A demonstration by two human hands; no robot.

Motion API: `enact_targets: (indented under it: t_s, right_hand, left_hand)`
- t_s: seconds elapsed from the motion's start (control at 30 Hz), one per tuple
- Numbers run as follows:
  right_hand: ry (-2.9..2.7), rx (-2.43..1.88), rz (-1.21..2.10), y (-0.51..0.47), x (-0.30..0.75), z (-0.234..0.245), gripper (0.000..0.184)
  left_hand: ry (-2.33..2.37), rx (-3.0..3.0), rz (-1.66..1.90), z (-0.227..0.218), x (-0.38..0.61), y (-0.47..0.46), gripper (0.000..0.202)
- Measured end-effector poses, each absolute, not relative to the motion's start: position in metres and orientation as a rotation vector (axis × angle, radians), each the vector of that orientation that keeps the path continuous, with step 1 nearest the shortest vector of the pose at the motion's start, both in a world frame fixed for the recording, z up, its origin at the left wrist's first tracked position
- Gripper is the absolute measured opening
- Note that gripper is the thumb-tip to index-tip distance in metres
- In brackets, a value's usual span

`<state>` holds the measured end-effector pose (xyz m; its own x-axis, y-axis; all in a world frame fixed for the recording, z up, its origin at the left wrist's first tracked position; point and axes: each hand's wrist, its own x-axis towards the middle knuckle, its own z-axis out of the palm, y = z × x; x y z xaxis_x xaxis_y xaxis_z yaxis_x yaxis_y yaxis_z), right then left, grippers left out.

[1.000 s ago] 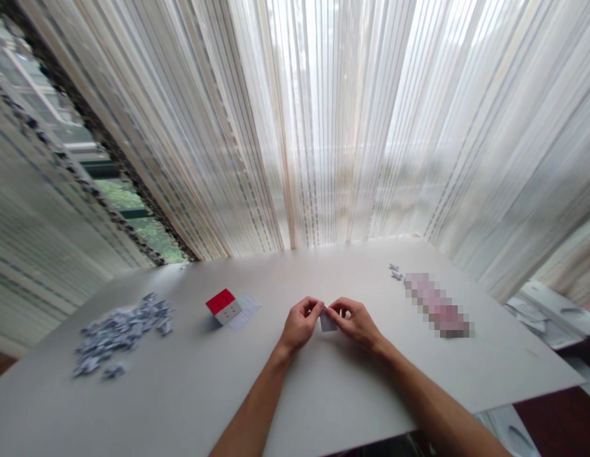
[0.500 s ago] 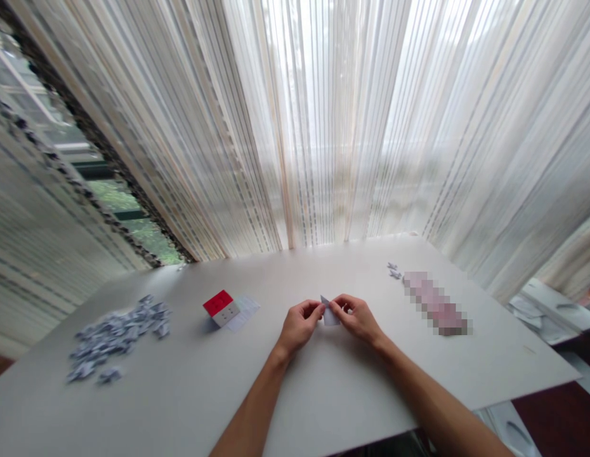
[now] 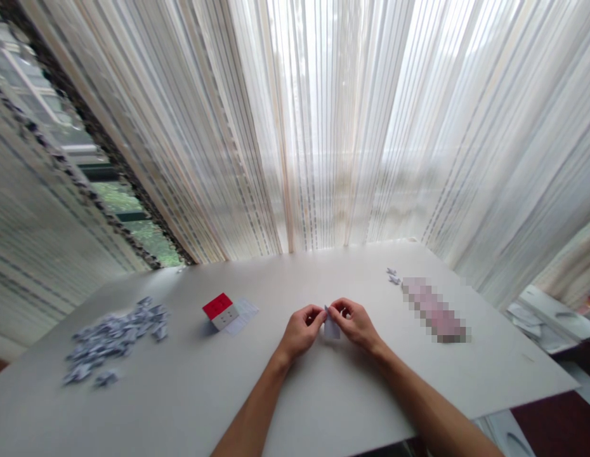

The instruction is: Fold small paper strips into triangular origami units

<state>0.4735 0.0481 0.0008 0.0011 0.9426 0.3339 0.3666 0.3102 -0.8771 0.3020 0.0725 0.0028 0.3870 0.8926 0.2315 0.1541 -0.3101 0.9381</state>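
A small piece of pale paper is pinched between both hands over the middle of the white table. My left hand grips its upper left edge with thumb and fingertips. Its upper right side is held by my right hand, fingers closed. The paper narrows toward a point at the top, where the fingertips meet and partly hide it. Below them its lower part hangs flat and uncovered.
On the left of the white table lies a heap of small folded paper pieces. A red-and-white house-shaped box stands beside pale sheets. Two folded pieces lie near a blurred pink stack. Striped curtains hang behind.
My fingertips have come closer together at the top of the paper, and less of its pointed tip shows. The whole view has shifted slightly.
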Motion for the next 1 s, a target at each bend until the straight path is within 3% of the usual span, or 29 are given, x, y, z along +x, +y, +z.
enact_targets:
  t_s: [1.0]
  right_hand:
    - [-1.560,-1.237,0.862,0.053,0.483,0.001,0.026]
  left_hand:
    - [0.941,1.609,1.146,-0.009,0.304,0.077,0.027]
